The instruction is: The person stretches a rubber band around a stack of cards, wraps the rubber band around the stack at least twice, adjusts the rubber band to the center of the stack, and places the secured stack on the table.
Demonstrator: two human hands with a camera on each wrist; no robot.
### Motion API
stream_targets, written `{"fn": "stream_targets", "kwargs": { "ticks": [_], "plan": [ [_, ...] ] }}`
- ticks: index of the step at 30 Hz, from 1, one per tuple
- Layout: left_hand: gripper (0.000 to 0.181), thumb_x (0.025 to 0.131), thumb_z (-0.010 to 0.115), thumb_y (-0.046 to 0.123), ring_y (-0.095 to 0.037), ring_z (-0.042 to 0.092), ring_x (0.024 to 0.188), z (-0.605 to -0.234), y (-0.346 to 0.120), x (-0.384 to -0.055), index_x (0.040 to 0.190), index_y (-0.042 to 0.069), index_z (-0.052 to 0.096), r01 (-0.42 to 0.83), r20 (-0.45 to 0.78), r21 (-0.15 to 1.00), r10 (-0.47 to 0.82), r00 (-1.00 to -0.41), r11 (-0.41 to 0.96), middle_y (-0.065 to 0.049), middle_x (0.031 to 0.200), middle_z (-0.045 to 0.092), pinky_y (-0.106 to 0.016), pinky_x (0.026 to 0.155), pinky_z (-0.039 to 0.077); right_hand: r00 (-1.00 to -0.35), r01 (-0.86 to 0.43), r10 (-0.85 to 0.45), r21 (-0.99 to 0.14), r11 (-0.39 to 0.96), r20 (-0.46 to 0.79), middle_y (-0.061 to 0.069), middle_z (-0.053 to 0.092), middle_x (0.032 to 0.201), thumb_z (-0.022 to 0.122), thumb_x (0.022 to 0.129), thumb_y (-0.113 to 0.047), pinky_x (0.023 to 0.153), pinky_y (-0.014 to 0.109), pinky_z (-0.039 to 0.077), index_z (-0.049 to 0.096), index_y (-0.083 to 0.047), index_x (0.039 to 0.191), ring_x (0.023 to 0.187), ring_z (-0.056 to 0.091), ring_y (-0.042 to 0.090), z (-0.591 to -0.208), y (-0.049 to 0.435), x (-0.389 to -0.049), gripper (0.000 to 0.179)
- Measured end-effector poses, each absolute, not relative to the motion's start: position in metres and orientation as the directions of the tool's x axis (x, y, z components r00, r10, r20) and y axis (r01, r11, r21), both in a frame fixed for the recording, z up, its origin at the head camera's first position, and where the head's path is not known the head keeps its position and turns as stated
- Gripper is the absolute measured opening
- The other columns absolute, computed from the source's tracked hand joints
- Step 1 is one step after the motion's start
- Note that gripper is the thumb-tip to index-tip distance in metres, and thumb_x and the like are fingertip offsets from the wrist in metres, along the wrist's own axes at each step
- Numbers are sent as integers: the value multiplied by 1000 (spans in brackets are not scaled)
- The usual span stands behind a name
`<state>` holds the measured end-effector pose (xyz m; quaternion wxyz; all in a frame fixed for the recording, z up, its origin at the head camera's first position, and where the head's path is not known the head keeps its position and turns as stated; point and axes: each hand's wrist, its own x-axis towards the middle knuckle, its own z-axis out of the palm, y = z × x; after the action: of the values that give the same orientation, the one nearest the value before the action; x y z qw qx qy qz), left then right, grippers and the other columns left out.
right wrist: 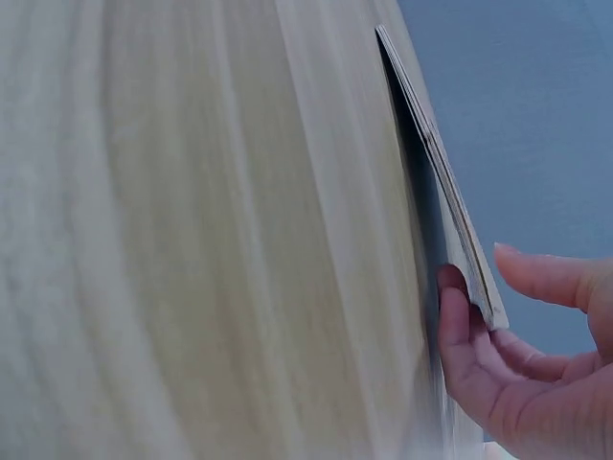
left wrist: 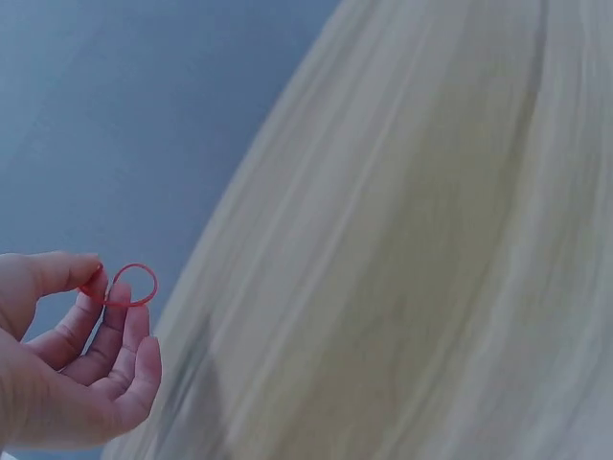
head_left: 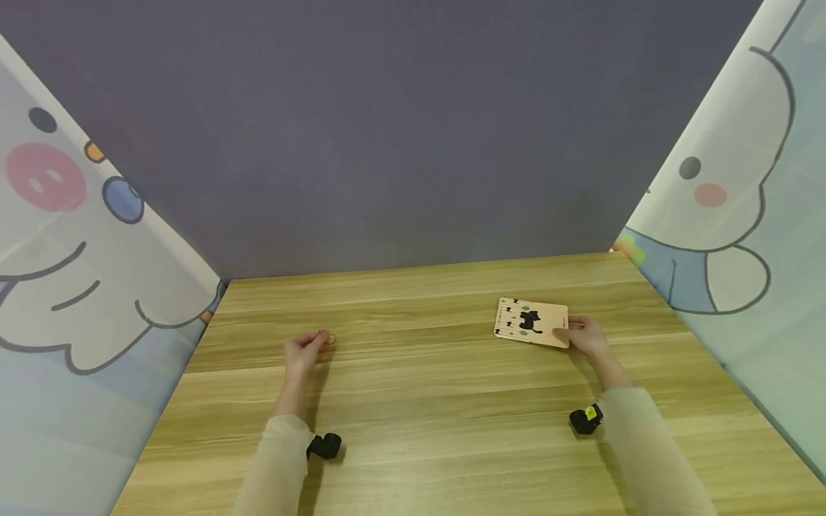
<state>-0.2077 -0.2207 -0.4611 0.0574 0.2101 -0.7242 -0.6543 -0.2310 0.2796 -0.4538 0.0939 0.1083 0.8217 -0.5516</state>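
Observation:
Between thumb and forefinger, my left hand (head_left: 305,351) pinches a thin red rubber band (head_left: 332,339) above the left part of the table. In the left wrist view the band (left wrist: 155,286) is twisted into a larger loop and a smaller one at the fingertips. Over on the right, my right hand (head_left: 586,337) holds a thin cream notebook (head_left: 545,319) by its right end, thumb over the cover and fingers beneath. A black cat and small printed figures decorate that cover. Seen edge-on in the right wrist view, the notebook (right wrist: 442,177) shows layered pages and tilts off the wood.
The wood-grain table (head_left: 413,401) runs back to a dark grey panel (head_left: 413,136). Cartoon-printed curtains stand along the left side (head_left: 71,287) and the right side (head_left: 729,215). Each wrist carries a small black camera, one on the left (head_left: 328,446) and one on the right (head_left: 583,422).

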Motion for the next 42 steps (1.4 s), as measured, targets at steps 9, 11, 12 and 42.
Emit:
{"fn": "stream_targets", "kwargs": {
  "ticks": [9, 11, 12, 42],
  "plan": [
    [25, 69, 77, 26, -12, 64, 70, -502, -230, -224, 84, 7, 69, -96, -155, 977, -331, -931, -189, 0, 79, 67, -22, 66, 53, -968, 250, 88, -916, 314, -234, 31, 44, 115, 52, 87, -1, 59, 20, 51, 23, 17, 129, 66, 52, 0, -454, 280, -226, 55],
    [32, 67, 77, 27, -13, 64, 70, -508, -228, -228, 87, 5, 68, -85, -151, 977, -346, -926, -197, -3, 80, 67, -25, 66, 53, -970, 241, 97, -921, 305, -222, 27, 46, 113, 52, 87, -2, 59, 19, 50, 23, 16, 130, 66, 52, 0, -453, 279, -224, 55],
    [34, 67, 77, 28, -14, 64, 69, -511, -228, -229, 88, 4, 68, -85, -153, 976, -352, -923, -200, -4, 80, 67, -25, 65, 54, -972, 233, 100, -925, 299, -213, 26, 47, 111, 53, 87, -2, 59, 19, 51, 23, 15, 131, 66, 52, 0, -452, 279, -223, 56],
    [50, 76, 69, 10, -31, 62, 81, -420, -160, -170, 111, -9, 39, 71, 148, 889, -137, -979, 453, -17, 82, 66, -30, 70, 49, -993, 93, 67, -991, -95, -99, -9, 61, 80, 52, 84, 8, 61, 17, 51, 29, 10, 128, 71, 59, 5, -432, 232, -192, 49]
  ]
}}
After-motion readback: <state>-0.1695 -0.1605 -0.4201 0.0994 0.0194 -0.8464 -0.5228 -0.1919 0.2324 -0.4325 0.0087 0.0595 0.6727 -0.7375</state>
